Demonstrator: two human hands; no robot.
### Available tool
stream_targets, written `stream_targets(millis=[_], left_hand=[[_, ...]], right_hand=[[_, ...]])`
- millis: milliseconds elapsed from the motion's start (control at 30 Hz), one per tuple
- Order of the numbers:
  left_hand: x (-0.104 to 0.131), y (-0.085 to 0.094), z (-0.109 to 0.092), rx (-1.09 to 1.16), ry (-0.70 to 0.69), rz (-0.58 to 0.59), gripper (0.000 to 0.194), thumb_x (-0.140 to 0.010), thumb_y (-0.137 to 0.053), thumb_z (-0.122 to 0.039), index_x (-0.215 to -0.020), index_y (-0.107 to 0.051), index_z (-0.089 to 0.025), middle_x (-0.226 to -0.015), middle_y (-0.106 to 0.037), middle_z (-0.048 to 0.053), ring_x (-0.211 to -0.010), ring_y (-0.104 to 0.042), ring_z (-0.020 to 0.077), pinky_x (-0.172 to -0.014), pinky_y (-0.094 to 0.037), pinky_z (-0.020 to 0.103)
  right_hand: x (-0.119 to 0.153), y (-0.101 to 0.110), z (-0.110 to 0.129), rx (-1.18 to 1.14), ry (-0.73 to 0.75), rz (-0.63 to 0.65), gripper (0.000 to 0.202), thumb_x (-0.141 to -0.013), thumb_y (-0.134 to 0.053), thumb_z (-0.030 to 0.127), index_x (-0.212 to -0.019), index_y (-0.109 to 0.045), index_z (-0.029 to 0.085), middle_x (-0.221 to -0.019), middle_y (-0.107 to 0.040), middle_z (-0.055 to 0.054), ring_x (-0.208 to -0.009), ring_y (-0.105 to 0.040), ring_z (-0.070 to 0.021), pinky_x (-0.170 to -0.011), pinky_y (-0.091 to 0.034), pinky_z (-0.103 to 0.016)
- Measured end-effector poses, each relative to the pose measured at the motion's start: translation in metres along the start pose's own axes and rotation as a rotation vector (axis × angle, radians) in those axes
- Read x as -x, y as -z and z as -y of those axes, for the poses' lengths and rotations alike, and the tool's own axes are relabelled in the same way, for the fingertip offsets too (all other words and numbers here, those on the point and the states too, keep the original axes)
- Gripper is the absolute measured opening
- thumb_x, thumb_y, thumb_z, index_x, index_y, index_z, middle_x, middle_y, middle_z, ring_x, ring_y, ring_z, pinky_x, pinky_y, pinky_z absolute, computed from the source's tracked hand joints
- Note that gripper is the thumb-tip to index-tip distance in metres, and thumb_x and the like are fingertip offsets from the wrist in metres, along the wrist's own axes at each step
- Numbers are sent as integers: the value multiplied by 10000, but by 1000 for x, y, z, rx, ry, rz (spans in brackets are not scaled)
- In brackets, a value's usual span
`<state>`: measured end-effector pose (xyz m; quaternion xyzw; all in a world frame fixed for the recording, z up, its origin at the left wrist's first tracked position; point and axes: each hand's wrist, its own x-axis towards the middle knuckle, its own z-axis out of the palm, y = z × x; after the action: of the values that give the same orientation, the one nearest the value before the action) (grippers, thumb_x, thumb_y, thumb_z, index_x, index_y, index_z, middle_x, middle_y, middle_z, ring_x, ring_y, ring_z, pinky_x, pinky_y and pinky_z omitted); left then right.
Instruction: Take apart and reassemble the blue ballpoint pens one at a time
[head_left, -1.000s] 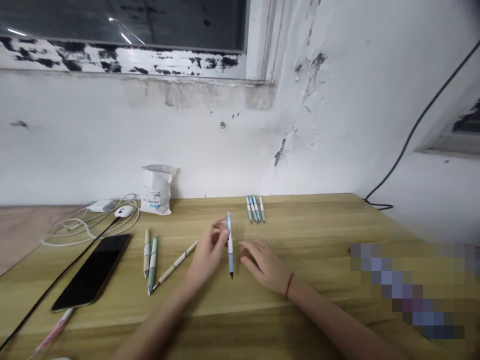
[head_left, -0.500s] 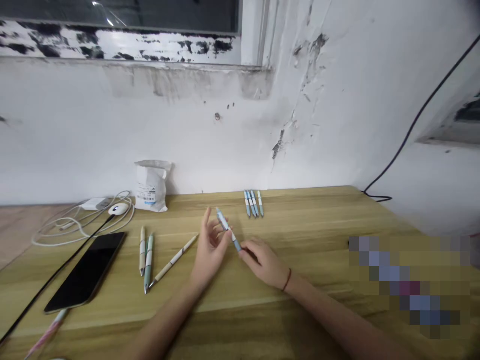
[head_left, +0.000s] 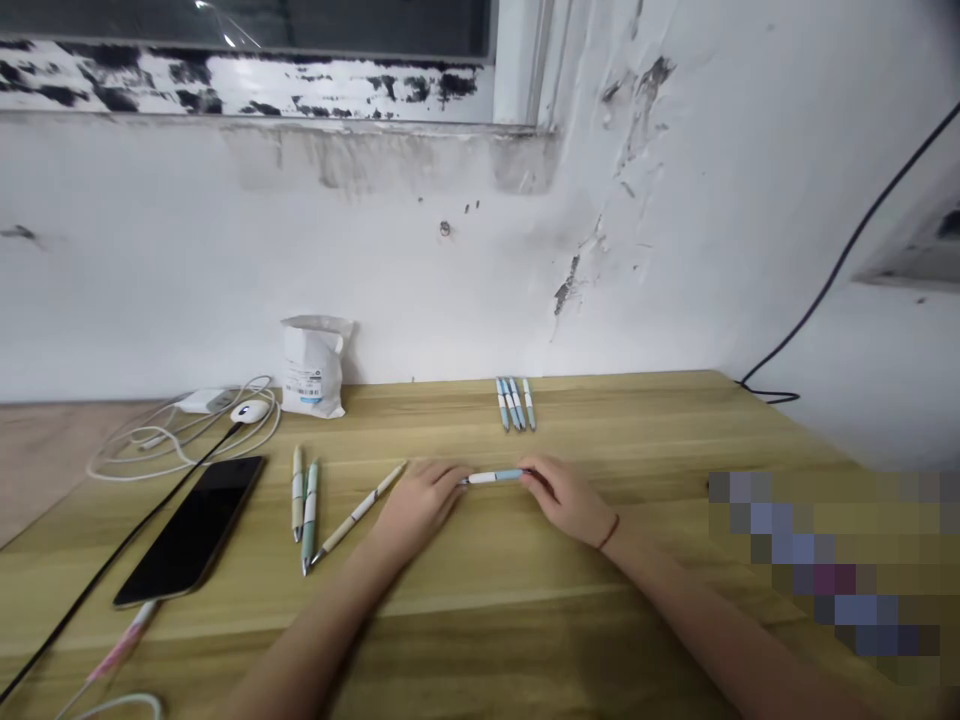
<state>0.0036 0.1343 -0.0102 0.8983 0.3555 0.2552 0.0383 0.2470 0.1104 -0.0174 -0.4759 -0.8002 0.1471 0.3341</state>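
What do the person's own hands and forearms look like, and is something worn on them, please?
The left hand and right hand wear no gloves. No sleeve shows on the left forearm or right forearm. A thin, dark-red, cord-like wristband circles the right wrist; no band shows on the left one. Details of the nails are too small to tell.

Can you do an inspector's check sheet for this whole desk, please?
Surface: wood-grained desk.
Work things: blue-and-white pen, held sideways; four similar pens lie behind it; beige and green pens lie left.
Clutter: phone, white packet; pixelated patch at right, contents unclear.
Grips: left grip at one pen end, its closure hidden; right grip pinches the other.
Cables: white cables loop behind the phone; black cables run beside the phone and up the right wall.
Surroundings: stained, flaking white wall; dark window.
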Motion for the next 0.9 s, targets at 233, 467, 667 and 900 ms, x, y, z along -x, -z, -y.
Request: stream_targets(millis=[233,467,667,900], left_hand=[[4,14,-7,-186,-47,-121,289,-908,-392,-198,-1128,-568,-262,-964,-633,54,-867,-548,188,-727,-390,320],[-1,9,-12,-150,-37,-62,239,-914,-420,-303,-1074,-588,-249,-966,-658,32,-870,-563,171,-758,-355,316],[0,7,-20,-44,121,33,284,-937,-344,-297,-928,-619,-224,-875,-667,12,-834,-574,156,-765,-341,322],[0,-1,-25,-186,-4,52,291,-904,-411,-242,-1179,-506,-245,-1002,-628,44,-919,-556,193,-787,-381,340]], right_hand=[[-3,2,2,46,63,101,265,-926,-356,248,-1024,-598,200,-906,-633,-66,-860,-562,-192,-764,-448,-335],[-2,-2,-5,298,133,34,221,-909,-388,185,-885,-607,170,-778,-595,-58,-755,-524,-186,-679,-429,-314],[-1,2,-2,471,217,-74,206,-889,-419,151,-813,-608,176,-707,-577,-49,-714,-504,-184,-651,-400,-309],[2,-5,11,297,248,-134,139,-889,-480,224,-928,-611,197,-809,-649,-35,-771,-558,-175,-726,-414,-317]])
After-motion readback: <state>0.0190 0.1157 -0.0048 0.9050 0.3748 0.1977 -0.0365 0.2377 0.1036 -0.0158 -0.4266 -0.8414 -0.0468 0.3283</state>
